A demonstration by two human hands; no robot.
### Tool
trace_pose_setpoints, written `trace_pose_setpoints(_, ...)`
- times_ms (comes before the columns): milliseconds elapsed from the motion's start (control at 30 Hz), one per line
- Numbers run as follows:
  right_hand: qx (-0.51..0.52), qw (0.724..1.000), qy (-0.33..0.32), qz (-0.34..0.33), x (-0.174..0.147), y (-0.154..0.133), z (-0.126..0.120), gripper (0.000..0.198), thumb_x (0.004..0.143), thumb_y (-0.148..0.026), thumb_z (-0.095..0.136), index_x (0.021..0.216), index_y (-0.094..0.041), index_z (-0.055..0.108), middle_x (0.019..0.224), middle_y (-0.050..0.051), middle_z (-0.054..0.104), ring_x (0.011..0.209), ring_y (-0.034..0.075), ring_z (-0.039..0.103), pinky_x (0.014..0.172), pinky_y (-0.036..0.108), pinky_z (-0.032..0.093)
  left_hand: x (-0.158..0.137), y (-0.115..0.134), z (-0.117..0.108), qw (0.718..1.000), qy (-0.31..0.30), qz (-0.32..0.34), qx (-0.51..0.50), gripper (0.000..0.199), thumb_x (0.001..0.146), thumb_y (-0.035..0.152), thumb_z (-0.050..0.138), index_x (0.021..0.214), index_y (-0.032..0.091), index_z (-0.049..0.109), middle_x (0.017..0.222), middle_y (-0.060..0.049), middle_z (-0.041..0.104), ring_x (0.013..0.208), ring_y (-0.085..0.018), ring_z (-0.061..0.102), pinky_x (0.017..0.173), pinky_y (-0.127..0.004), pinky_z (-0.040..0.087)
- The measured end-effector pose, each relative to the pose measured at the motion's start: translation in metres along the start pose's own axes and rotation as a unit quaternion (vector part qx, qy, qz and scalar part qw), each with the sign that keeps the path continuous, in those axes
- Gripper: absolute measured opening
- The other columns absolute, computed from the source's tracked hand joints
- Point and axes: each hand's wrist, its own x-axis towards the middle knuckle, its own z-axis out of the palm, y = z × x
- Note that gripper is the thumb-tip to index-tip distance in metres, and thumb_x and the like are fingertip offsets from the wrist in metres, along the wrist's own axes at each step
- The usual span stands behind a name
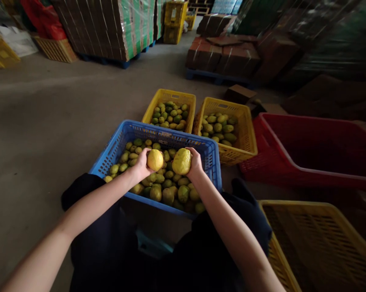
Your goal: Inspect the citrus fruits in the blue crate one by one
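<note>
My left hand is closed around a smooth, round yellow lemon. In my right hand is a larger, bumpy yellow-green lemon, gripped from its right side. Both fruits are held up side by side, a small gap between them, above a blue plastic crate. Many green and yellow lemons lie loose in that crate, which stands between my knees. My forearms hide part of the fruit below.
Two yellow crates with more lemons stand just beyond the blue one. To the right is a large red bin, with a yellow slatted crate nearer me. Cartons and wrapped pallet stacks stand farther back.
</note>
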Motion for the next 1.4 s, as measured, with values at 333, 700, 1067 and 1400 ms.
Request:
trace_pose_setpoints(333,-0.023,0.999,0.02,-0.015,0.008,-0.004,-0.008,0.02,0.08,-0.036,0.054,0.068,-0.021,0.059,0.044,-0.002,0.054,0.045,0.017,0.056,0.047,0.029,0.051,0.006,-0.007,0.008,1.0,-0.013,-0.016,-0.005,0.033,0.091,0.03,0.045,0.1,0.013,0.072,0.074,-0.007,0.073,0.061,-0.018,0.07,0.056,-0.027,0.058)
trace_pose_setpoints(700,-0.022,0.999,0.048,-0.004,0.02,0.011,-0.005,0.024,0.086,-0.035,0.049,0.065,-0.022,0.054,0.05,0.0,0.058,0.051,0.018,0.06,0.055,0.031,0.056,-0.001,0.009,-0.02,1.0,-0.008,0.006,0.013,0.034,0.092,0.03,0.04,0.097,0.01,0.067,0.067,-0.008,0.07,0.056,-0.02,0.068,0.052,-0.031,0.058)
trace_pose_setpoints(1067,-0.048,0.995,-0.013,0.083,0.003,0.023,0.003,0.02,0.089,-0.034,0.052,0.078,-0.019,0.06,0.056,0.002,0.063,0.057,0.019,0.065,0.057,0.032,0.059,-0.005,0.024,-0.049,0.996,0.02,-0.048,-0.07,0.039,0.096,0.042,0.042,0.109,0.011,0.062,0.07,-0.011,0.066,0.054,-0.016,0.063,0.037,-0.018,0.051)
trace_pose_setpoints(1400,-0.08,0.992,-0.072,0.06,-0.003,0.015,0.0,0.019,0.085,-0.036,0.059,0.094,-0.019,0.059,0.069,0.004,0.068,0.059,0.02,0.066,0.044,0.029,0.055,0.0,0.011,-0.024,0.997,-0.057,0.028,0.038,0.033,0.093,0.045,0.055,0.106,0.015,0.06,0.08,-0.008,0.066,0.064,-0.015,0.064,0.049,-0.022,0.057)
